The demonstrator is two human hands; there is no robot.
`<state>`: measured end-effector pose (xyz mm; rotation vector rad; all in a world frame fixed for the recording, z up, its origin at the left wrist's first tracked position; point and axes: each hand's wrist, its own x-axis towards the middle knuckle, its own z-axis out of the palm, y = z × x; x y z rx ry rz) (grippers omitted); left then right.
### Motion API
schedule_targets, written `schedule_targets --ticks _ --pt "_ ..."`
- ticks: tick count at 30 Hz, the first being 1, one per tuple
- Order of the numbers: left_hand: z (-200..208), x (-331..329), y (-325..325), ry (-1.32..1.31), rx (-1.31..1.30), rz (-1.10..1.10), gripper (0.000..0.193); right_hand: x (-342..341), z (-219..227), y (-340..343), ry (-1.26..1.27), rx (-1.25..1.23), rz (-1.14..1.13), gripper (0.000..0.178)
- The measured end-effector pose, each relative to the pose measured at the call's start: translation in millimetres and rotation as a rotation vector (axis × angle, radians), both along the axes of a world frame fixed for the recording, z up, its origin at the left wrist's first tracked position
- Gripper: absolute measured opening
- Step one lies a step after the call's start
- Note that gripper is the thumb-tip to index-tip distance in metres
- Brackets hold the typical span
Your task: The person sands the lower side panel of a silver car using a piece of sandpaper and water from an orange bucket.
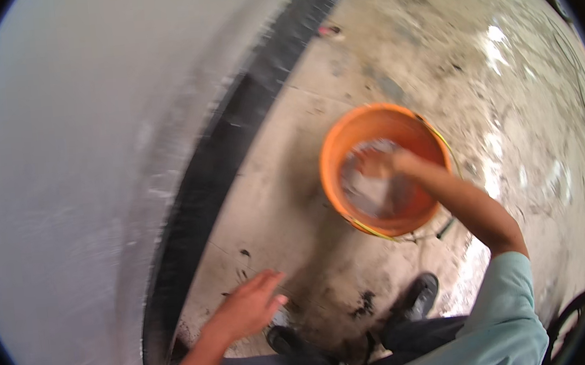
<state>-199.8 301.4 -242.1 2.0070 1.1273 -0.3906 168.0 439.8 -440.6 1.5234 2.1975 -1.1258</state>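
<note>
An orange bucket (329,153) with a yellow rim band stands on the floor ahead of me. Greyish, frothy water (364,200) lies in its bottom, with a blurred pale patch that I cannot make out. My right arm reaches down into the bucket. My right hand (378,164) is just above or at the water, smeared by motion, so its fingers and anything in them are unclear. My left hand (249,304) hangs in the air at the lower left, fingers stretched out and nothing in it, between the bucket and the grey panel.
A large light grey panel (76,173) with a black lower edge strip (223,143) fills the left side. The concrete floor (434,52) has dark stains and wet, shiny spots. A small pink-red item (328,31) lies beside the strip. My shoes (422,294) are near the bucket.
</note>
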Motion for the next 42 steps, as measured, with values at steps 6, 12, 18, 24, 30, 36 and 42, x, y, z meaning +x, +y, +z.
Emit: schedule_targets --ticks 6,12,18,24,30,36,42 --pt "28.0 -13.8 -23.7 0.073 -0.052 0.061 0.052 -30.5 -116.7 -36.6 -0.336 -0.126 0.123 0.044" --pt "35.0 -40.4 -31.6 0.119 -0.074 0.079 0.053 -33.7 -133.7 -33.3 -0.267 -0.158 -0.013 0.04" --pt "14.3 -54.7 -26.4 0.058 -0.17 0.004 0.053 7.1 -95.1 -25.4 0.322 -0.212 -0.67 0.037" --pt "8.0 -55.2 -30.0 -0.022 -0.056 -0.07 0.051 8.3 33.9 -5.8 1.425 -0.004 -1.371 0.034" --pt "13.5 -35.9 -35.6 0.021 -0.07 -0.084 0.051 -196.5 286.1 16.0 1.405 1.489 -0.863 0.06" --pt "-8.3 -65.9 -30.0 0.153 0.009 -0.072 0.054 -301.5 308.9 -9.6 1.394 1.543 -0.496 0.074" --pt "13.5 -74.0 -41.3 0.139 0.0 0.05 0.053 -177.3 334.0 103.5 1.067 1.759 -1.044 0.065"
